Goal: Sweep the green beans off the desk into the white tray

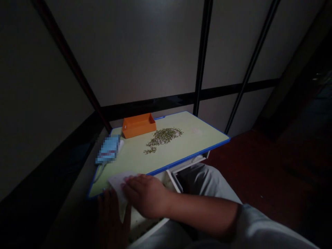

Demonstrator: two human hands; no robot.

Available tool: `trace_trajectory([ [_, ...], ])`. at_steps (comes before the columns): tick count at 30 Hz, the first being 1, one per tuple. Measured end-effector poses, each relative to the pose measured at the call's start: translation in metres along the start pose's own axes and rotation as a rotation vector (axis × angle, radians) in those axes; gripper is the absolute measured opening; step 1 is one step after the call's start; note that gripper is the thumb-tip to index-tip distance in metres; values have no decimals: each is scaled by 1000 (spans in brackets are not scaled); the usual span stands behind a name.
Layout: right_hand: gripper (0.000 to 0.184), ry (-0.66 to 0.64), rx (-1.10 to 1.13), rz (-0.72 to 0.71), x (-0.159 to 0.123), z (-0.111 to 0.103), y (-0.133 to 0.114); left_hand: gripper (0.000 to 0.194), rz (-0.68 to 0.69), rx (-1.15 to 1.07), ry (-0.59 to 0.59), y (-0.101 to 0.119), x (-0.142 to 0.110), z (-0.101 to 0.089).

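My right hand [146, 193] reaches across to the table's near left corner, its fingers closed over the edge of a thin white sheet [118, 179], which looks like paper or tissue. Below it, in shadow, my left hand [112, 216] is raised, fingers stretched and thumb apart, close to the sheet's lower end. Whether the left fingers touch the sheet I cannot tell. A loose pile of small greenish-brown grains [164, 136] lies spread over the middle of the pale yellow tabletop [199, 136]. Under the hands an open drawer [151, 226] holds dark specks.
An orange open box [140, 126] stands at the table's back left. A blurred light-blue item [109, 148] with a white cord lies at the left edge. Blue edging [192, 155] rims the table, and panelled cupboard doors [147, 52] rise behind it. A second drawer sits above my knee.
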State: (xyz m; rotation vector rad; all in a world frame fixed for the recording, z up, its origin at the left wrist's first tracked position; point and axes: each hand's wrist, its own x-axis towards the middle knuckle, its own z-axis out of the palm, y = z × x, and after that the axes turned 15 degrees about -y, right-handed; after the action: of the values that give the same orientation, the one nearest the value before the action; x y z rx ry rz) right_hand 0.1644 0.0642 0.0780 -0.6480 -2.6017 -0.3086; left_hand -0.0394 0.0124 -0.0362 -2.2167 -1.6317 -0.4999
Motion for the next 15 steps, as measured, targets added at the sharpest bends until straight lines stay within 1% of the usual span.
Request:
trace_trajectory([
  [2,31,-98,-14,23,5,3,-1,48,86,27,17,-9,-2,3],
  [3,33,-127,-23,35,6,4,-2,49,127,38,19,-11,-2,4],
  [4,36,-142,-36,46,4,7,-2,52,130,33,24,-12,-1,4],
  [5,38,-145,-52,57,2,9,-1,58,96,19,24,-11,-1,5],
  [6,40,-139,-70,67,-2,12,0,65,31,-5,8,-9,0,5],
  [8,41,-116,-106,93,-11,16,2,76,-165,-76,-25,-1,2,5],
  [10,39,-98,-134,117,-20,19,6,80,-278,-144,-54,7,5,3],
  [12,38,-89,-153,139,-28,20,12,79,-305,-184,-69,12,7,1],
  [15,39,-106,-158,178,-38,18,22,79,-312,-187,-74,12,9,0],
])
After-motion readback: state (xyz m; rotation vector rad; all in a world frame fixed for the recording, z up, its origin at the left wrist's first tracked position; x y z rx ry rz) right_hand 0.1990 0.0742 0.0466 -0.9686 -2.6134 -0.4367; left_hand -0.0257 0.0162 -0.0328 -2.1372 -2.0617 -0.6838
